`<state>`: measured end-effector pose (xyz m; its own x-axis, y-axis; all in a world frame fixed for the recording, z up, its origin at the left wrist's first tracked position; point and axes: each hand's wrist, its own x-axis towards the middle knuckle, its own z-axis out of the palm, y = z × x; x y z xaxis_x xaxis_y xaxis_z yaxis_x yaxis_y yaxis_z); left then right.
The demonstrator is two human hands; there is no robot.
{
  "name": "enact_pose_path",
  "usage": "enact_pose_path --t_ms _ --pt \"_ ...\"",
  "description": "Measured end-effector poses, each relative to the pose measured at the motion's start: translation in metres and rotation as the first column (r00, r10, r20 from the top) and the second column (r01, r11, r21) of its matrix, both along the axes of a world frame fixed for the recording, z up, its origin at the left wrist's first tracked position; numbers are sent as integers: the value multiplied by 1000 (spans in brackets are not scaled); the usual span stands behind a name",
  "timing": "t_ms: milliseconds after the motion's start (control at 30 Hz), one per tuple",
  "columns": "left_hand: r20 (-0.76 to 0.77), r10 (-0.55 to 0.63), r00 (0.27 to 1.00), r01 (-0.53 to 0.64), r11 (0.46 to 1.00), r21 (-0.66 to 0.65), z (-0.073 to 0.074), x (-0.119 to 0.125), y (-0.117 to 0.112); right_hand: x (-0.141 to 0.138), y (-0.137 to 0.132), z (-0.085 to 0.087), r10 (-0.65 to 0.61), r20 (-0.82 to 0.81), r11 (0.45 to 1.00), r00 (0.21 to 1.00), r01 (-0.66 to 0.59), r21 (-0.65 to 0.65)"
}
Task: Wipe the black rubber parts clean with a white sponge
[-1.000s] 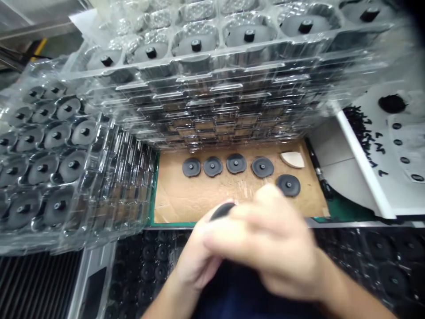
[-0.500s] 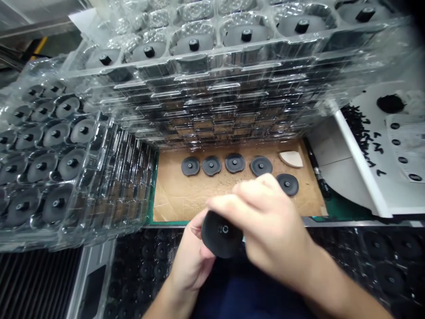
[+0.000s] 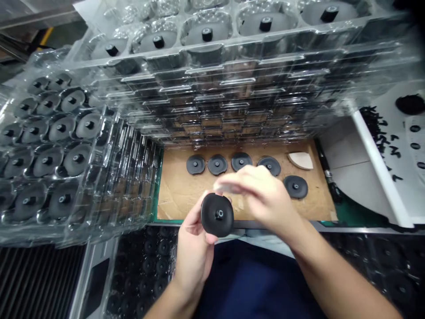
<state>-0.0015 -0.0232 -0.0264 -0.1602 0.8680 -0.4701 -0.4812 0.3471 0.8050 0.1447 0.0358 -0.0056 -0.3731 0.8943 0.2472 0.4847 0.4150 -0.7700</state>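
Note:
My left hand (image 3: 194, 248) grips a black rounded disc with a short central post (image 3: 217, 215) by its left side, the post facing up toward me. Close above the disc's upper right edge is my right hand (image 3: 262, 195), its fingers stretched to the left and slightly blurred; whether a fingertip touches the rim I cannot tell. On the brown cardboard (image 3: 179, 199) behind the hands, several similar black discs (image 3: 195, 164) lie in a row with posts up. One more disc (image 3: 295, 186) sits nearer, to the right of my right hand.
Tall stacks of clear plastic trays (image 3: 212, 95) holding such discs rise behind, with more trays (image 3: 76, 195) at left. A pale wedge-shaped piece (image 3: 300, 160) and a black pen-like tool (image 3: 328, 177) lie right. Beyond a white divider (image 3: 381, 164) are small black parts (image 3: 375, 126).
My right hand has lifted off the disc and moved up. The disc, still in my left hand, has turned to face me more squarely. The whole view has shifted slightly.

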Motion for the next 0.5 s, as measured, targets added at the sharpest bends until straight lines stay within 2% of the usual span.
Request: enact_pose_path --t_ms 33,100,167,233,267,333,433,467,500 --pt "36 44 998 -44 999 3 0 0 1 3 0 -15 -83 44 993 996 86 -82" --pt "96 90 991 -90 996 -5 0 -1 3 7 -8 -47 -139 107 971 984 157 -183" --pt "129 91 987 -89 996 -22 2 -3 6 8 -22 -73 -89 107 968 990 112 -225" --pt "166 68 984 -62 997 -44 5 -4 9 6 -35 -84 -58 96 961 994 82 -263" --pt "187 54 981 -45 998 -50 6 -4 10 5 -38 -82 -64 88 957 994 87 -277" --pt "221 21 975 -10 999 -53 9 -3 12 2 -36 -63 -130 67 947 989 144 -287" --pt "238 -17 971 29 998 -47 11 -1 10 -7 -25 -12 -322 -65 936 944 307 -174" --pt "237 -34 971 46 998 -49 11 -1 9 -11 -23 4 -332 -124 942 935 322 -95" --pt "236 -56 970 70 996 -50 10 -2 7 -16 -21 18 -282 -157 959 946 283 -19"
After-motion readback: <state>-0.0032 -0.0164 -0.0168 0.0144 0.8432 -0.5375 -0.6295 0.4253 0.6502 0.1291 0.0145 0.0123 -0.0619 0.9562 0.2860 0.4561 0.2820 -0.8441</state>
